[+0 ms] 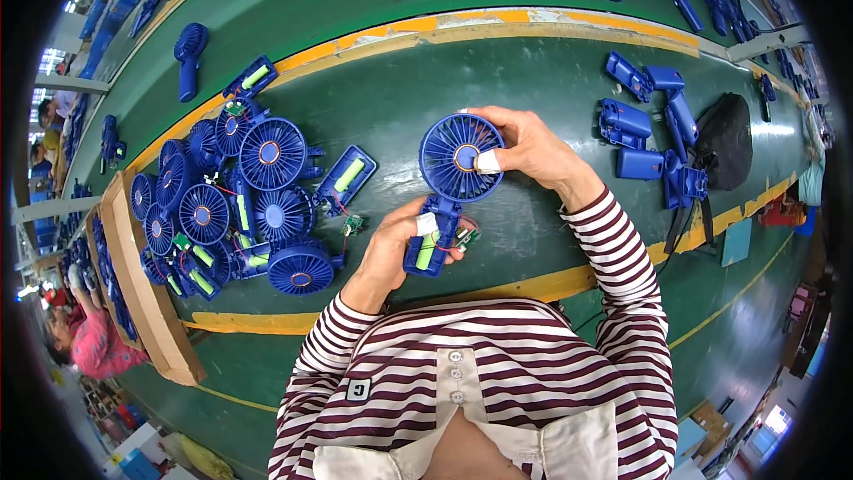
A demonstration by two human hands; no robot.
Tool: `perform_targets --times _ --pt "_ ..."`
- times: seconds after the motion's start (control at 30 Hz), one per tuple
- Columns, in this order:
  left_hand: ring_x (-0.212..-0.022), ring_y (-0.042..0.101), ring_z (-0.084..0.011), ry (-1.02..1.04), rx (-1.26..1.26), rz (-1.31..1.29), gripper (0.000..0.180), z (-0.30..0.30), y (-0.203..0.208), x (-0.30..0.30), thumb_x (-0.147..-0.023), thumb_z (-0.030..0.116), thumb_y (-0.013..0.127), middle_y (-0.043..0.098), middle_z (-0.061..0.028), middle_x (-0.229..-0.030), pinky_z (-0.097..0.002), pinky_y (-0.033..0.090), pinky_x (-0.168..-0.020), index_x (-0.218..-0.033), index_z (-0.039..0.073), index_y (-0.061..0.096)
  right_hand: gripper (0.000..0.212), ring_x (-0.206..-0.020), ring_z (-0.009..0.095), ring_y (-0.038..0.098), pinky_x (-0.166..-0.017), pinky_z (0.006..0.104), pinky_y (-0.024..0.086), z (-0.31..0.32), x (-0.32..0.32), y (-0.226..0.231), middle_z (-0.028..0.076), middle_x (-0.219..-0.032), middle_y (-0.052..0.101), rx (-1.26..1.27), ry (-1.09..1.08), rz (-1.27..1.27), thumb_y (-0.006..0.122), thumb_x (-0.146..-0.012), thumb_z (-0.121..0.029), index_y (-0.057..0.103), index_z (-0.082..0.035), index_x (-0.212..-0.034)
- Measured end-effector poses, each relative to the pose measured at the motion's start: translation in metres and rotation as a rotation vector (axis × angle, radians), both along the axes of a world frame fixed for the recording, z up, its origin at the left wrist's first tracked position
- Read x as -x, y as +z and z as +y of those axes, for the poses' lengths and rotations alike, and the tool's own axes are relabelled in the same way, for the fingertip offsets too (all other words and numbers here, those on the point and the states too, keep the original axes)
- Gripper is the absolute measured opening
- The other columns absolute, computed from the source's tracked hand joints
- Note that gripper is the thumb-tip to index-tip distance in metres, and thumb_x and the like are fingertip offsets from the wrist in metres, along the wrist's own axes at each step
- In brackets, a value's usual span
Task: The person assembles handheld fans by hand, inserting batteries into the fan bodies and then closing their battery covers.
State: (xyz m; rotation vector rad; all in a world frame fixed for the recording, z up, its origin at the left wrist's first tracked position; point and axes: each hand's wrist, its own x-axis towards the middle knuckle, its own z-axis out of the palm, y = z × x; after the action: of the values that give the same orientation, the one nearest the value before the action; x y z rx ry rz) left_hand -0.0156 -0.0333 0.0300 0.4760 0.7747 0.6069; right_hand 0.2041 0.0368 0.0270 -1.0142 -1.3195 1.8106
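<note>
Left hand (391,244) curls round handle (438,258), right hand (531,149) pinches fan head (462,157) at 12 o'clock; yanking could totally snap wires (457,240).

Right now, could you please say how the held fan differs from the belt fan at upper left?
The held fan is open, showing a green battery; the belt fan shows none. The left hand and right hand grip the held fan; the belt fan lies untouched. Both are blue with round heads.
</note>
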Motion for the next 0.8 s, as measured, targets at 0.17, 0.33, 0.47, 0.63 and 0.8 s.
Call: perform_targets --times 0.17,0.33,0.47,0.63,0.8 --pt "-0.067 0.059 -0.0107 -0.045 -0.336 0.364 0.026 0.006 -0.01 -0.011 -0.088 0.017 0.055 0.062 -0.0072 -0.085 -0.0241 0.051 -0.061 -0.104 -0.003 0.054 0.058 -0.098 0.016 0.054 -0.087 0.028 0.043 0.001 0.003 -0.002 0.011 -0.109 0.058 0.004 0.004 -0.032 0.071 -0.071 -0.009 0.046 0.005 -0.122" --pt "-0.063 0.056 -0.0082 0.13 -0.207 0.348 0.022 0.005 -0.004 -0.012 -0.088 0.019 0.056 0.06 -0.0035 -0.077 -0.0241 0.05 -0.056 -0.097 -0.001 0.058 0.06 -0.098 0.018 0.054 -0.085 0.0295 0.043 0.002 0.015 -0.01 0.014 -0.111 0.055 -0.188 -0.173 -0.035 0.072 -0.073 -0.017 0.045 0.005 -0.122" --pt "-0.06 0.061 -0.017 0.238 -0.074 0.145 0.025 0.019 0.007 -0.001 -0.089 0.024 0.053 0.061 -0.0093 -0.076 -0.0293 0.053 -0.052 -0.09 0.0 0.057 0.039 -0.092 0.033 0.054 -0.08 0.0391 0.043 -0.024 0.015 -0.009 0.017 -0.103 0.053 -0.989 -0.47 -0.586 0.069 -0.069 -0.015 0.053 0.004 -0.1" --pt "-0.056 0.06 -0.0182 0.347 -0.105 0.185 0.03 0.026 0.005 0.001 -0.089 0.029 0.052 0.061 -0.0109 -0.072 -0.0294 0.052 -0.049 -0.092 0.0 0.056 0.034 -0.091 0.031 0.054 -0.082 0.0452 0.043 -0.061 0.037 -0.016 0.016 -0.104 0.053 -1.283 -0.342 -0.642 0.065 -0.056 -0.004 0.056 0.0 -0.089" --pt "-0.056 0.061 -0.0186 0.233 0.032 0.271 0.022 0.021 -0.003 -0.004 -0.093 0.014 0.039 0.061 -0.0098 -0.075 -0.0281 0.053 -0.049 -0.095 -0.001 0.055 0.039 -0.094 0.028 0.054 -0.088 0.0462 0.04 -0.046 0.056 0.003 0.014 -0.106 0.054 -1.308 -0.284 -0.558 0.066 -0.053 -0.006 0.057 0.0 -0.09"
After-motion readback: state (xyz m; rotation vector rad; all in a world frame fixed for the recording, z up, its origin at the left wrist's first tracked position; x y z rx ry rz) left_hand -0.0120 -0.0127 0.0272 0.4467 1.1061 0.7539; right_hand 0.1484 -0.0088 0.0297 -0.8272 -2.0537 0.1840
